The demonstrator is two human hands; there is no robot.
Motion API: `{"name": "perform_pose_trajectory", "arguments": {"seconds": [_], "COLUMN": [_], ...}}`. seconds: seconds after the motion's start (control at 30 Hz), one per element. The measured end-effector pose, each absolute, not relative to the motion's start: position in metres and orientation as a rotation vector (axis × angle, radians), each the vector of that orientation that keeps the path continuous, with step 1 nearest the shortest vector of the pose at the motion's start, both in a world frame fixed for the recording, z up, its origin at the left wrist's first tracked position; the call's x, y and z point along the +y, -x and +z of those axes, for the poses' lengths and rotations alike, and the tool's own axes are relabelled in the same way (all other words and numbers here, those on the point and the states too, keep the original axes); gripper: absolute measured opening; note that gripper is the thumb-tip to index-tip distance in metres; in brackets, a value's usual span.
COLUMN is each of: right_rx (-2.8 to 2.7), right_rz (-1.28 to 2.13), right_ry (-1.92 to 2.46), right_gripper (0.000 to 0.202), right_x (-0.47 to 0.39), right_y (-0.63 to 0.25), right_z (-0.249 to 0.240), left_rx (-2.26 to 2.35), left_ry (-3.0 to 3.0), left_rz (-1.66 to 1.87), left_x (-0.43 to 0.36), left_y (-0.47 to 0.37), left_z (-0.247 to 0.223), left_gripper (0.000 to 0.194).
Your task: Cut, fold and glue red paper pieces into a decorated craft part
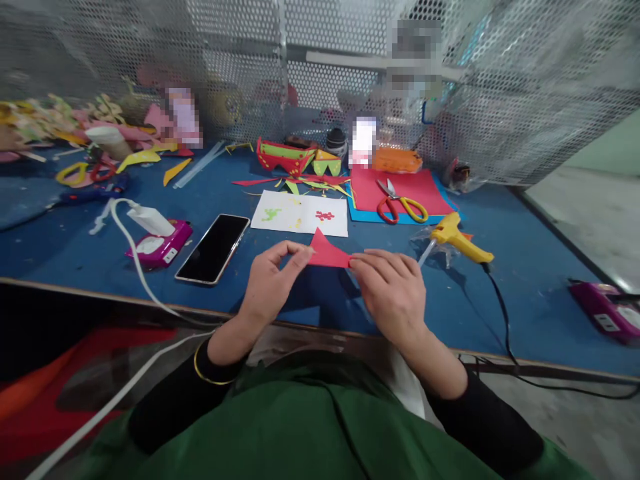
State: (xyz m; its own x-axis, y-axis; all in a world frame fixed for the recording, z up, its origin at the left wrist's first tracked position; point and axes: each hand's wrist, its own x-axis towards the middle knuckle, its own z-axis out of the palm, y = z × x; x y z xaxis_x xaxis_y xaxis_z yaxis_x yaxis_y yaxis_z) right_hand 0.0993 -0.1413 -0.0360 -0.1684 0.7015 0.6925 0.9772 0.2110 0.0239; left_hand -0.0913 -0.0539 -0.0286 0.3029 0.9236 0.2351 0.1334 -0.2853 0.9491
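Note:
A small red piece of paper [327,252], roughly triangular with a peak pointing up, is held over the near part of the blue table. My left hand [275,273] pinches its left side between thumb and fingers. At the right corner, my right hand [393,287] grips it with the fingers closed; the thumb is mostly hidden. Just beyond the paper lies a white sheet [300,213] bearing small green, yellow and red cut shapes. Scissors [397,202] with red and yellow handles rest on red sheets [415,187] behind my right hand.
A yellow glue gun [463,241] with a black cord lies to the right. Left stand a phone [214,250] and a purple power strip [163,243] with a white cable. Red and green paper glasses [285,158] and scraps lie at the back, before a perforated metal screen [240,67].

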Motion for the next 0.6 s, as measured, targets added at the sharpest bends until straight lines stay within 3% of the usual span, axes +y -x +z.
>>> {"name": "perform_pose_trajectory", "arguments": {"seconds": [0.13,0.23,0.37,0.47,0.6], "right_rx": [-1.897,-1.780,-1.566,-1.498,-1.545], "right_rz": [-0.545,-0.467,-0.246,-0.082,0.031], "right_ry": [1.565,1.591,1.688,1.734,1.756], "right_gripper": [0.021,0.023,0.026,0.027,0.026], "right_x": [-0.125,-0.113,-0.094,-0.078,-0.063], "right_y": [-0.111,-0.121,-0.137,-0.152,-0.173], "right_z": [-0.017,-0.005,0.014,0.026,0.030], "left_rx": [0.903,0.748,0.639,0.676,0.769], "left_ry": [-1.410,-1.235,-1.274,-1.271,-1.199], "left_rz": [1.287,1.367,1.121,0.852,0.829], "left_x": [-0.035,-0.019,-0.001,0.009,0.022], "left_y": [0.068,0.051,0.032,0.017,0.001], "left_z": [-0.020,-0.006,0.020,0.030,0.027], "left_gripper": [0.030,0.045,0.027,0.033,0.030]}}
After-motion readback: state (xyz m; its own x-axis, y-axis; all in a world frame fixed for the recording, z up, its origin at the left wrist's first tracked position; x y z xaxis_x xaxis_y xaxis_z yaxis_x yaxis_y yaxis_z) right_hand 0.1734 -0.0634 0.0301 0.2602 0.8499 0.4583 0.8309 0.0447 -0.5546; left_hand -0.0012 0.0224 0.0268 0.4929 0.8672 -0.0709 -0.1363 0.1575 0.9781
